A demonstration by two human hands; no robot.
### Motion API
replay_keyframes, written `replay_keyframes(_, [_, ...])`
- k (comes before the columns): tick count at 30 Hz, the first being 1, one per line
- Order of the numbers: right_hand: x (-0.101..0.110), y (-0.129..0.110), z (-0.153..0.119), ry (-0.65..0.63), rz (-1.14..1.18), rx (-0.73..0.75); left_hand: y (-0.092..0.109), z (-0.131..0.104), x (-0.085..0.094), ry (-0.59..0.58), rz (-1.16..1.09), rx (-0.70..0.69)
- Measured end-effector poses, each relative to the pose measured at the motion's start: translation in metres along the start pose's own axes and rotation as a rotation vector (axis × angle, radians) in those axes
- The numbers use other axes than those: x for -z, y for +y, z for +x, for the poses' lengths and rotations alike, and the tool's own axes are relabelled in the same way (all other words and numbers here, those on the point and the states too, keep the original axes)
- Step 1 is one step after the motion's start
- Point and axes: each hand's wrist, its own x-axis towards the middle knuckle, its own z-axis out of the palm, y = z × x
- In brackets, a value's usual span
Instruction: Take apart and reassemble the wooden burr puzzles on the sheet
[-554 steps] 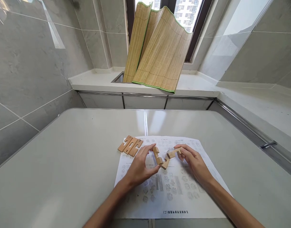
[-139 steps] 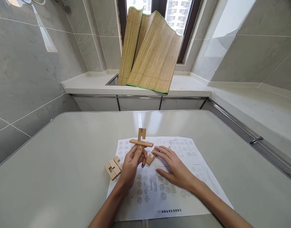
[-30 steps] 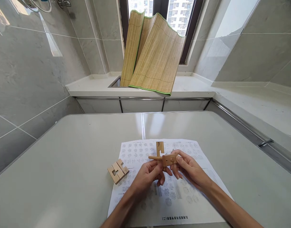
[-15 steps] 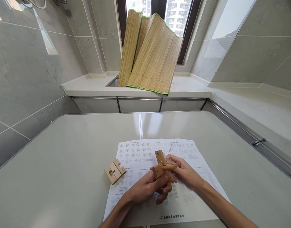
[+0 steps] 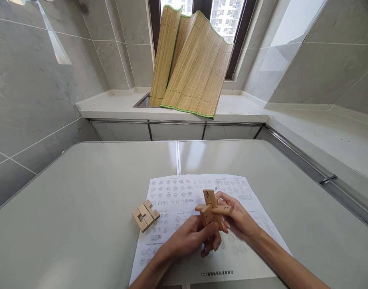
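Note:
An interlocking wooden puzzle (image 5: 212, 209) of crossed flat pieces is held between my two hands, above a printed sheet. Dark marks show on its upright piece and on the arm that points right. My left hand (image 5: 199, 237) grips it from below, thumb along the near block and fingers curled. My right hand (image 5: 236, 212) is closed on its right side, fingers partly hidden behind the wood. On the left edge of the printed sheet (image 5: 172, 257), which carries small diagrams, lies a second wooden puzzle group (image 5: 146, 216) of notched flat pieces.
The pale table (image 5: 81, 208) extends around the sheet, with a seam down its middle. Behind it, a folded bamboo mat (image 5: 196, 68) leans against the window on a white ledge (image 5: 112, 106). Grey tiled walls stand at both sides.
The held puzzle has moved slightly right and turned, so its upright piece stands straighter and the mark on its right arm shows. Both hands shifted right with it. The other pieces stay put.

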Motion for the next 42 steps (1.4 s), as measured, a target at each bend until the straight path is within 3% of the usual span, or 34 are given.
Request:
replay_keyframes(11, [-0.003,-0.002,0.0,0.084,0.005,-0.084,-0.005,0.001,-0.005,0.07,0.032,0.028])
replay_keyframes(15, [0.0,-0.006,0.0,0.135,-0.023,-0.05,-0.009,0.003,-0.007,0.088,0.029,0.014])
replay_keyframes(21, [0.029,-0.016,0.008,0.464,-0.126,0.229,-0.015,0.003,-0.011,0.137,0.115,0.063])
replay_keyframes(25, [0.054,-0.02,0.011,0.751,-0.462,0.355,-0.016,0.003,-0.013,0.156,0.147,0.071])
replay_keyframes(29, [0.07,-0.021,0.01,0.966,-0.797,0.35,-0.014,0.002,-0.015,0.188,0.152,0.078])
replay_keyframes(35, [0.088,-0.022,0.01,1.081,-0.979,0.266,-0.01,-0.002,-0.015,0.171,0.185,0.077])
replay_keyframes(42, [0.098,-0.02,0.011,1.074,-0.996,0.159,-0.01,-0.001,-0.017,0.188,0.188,0.066])
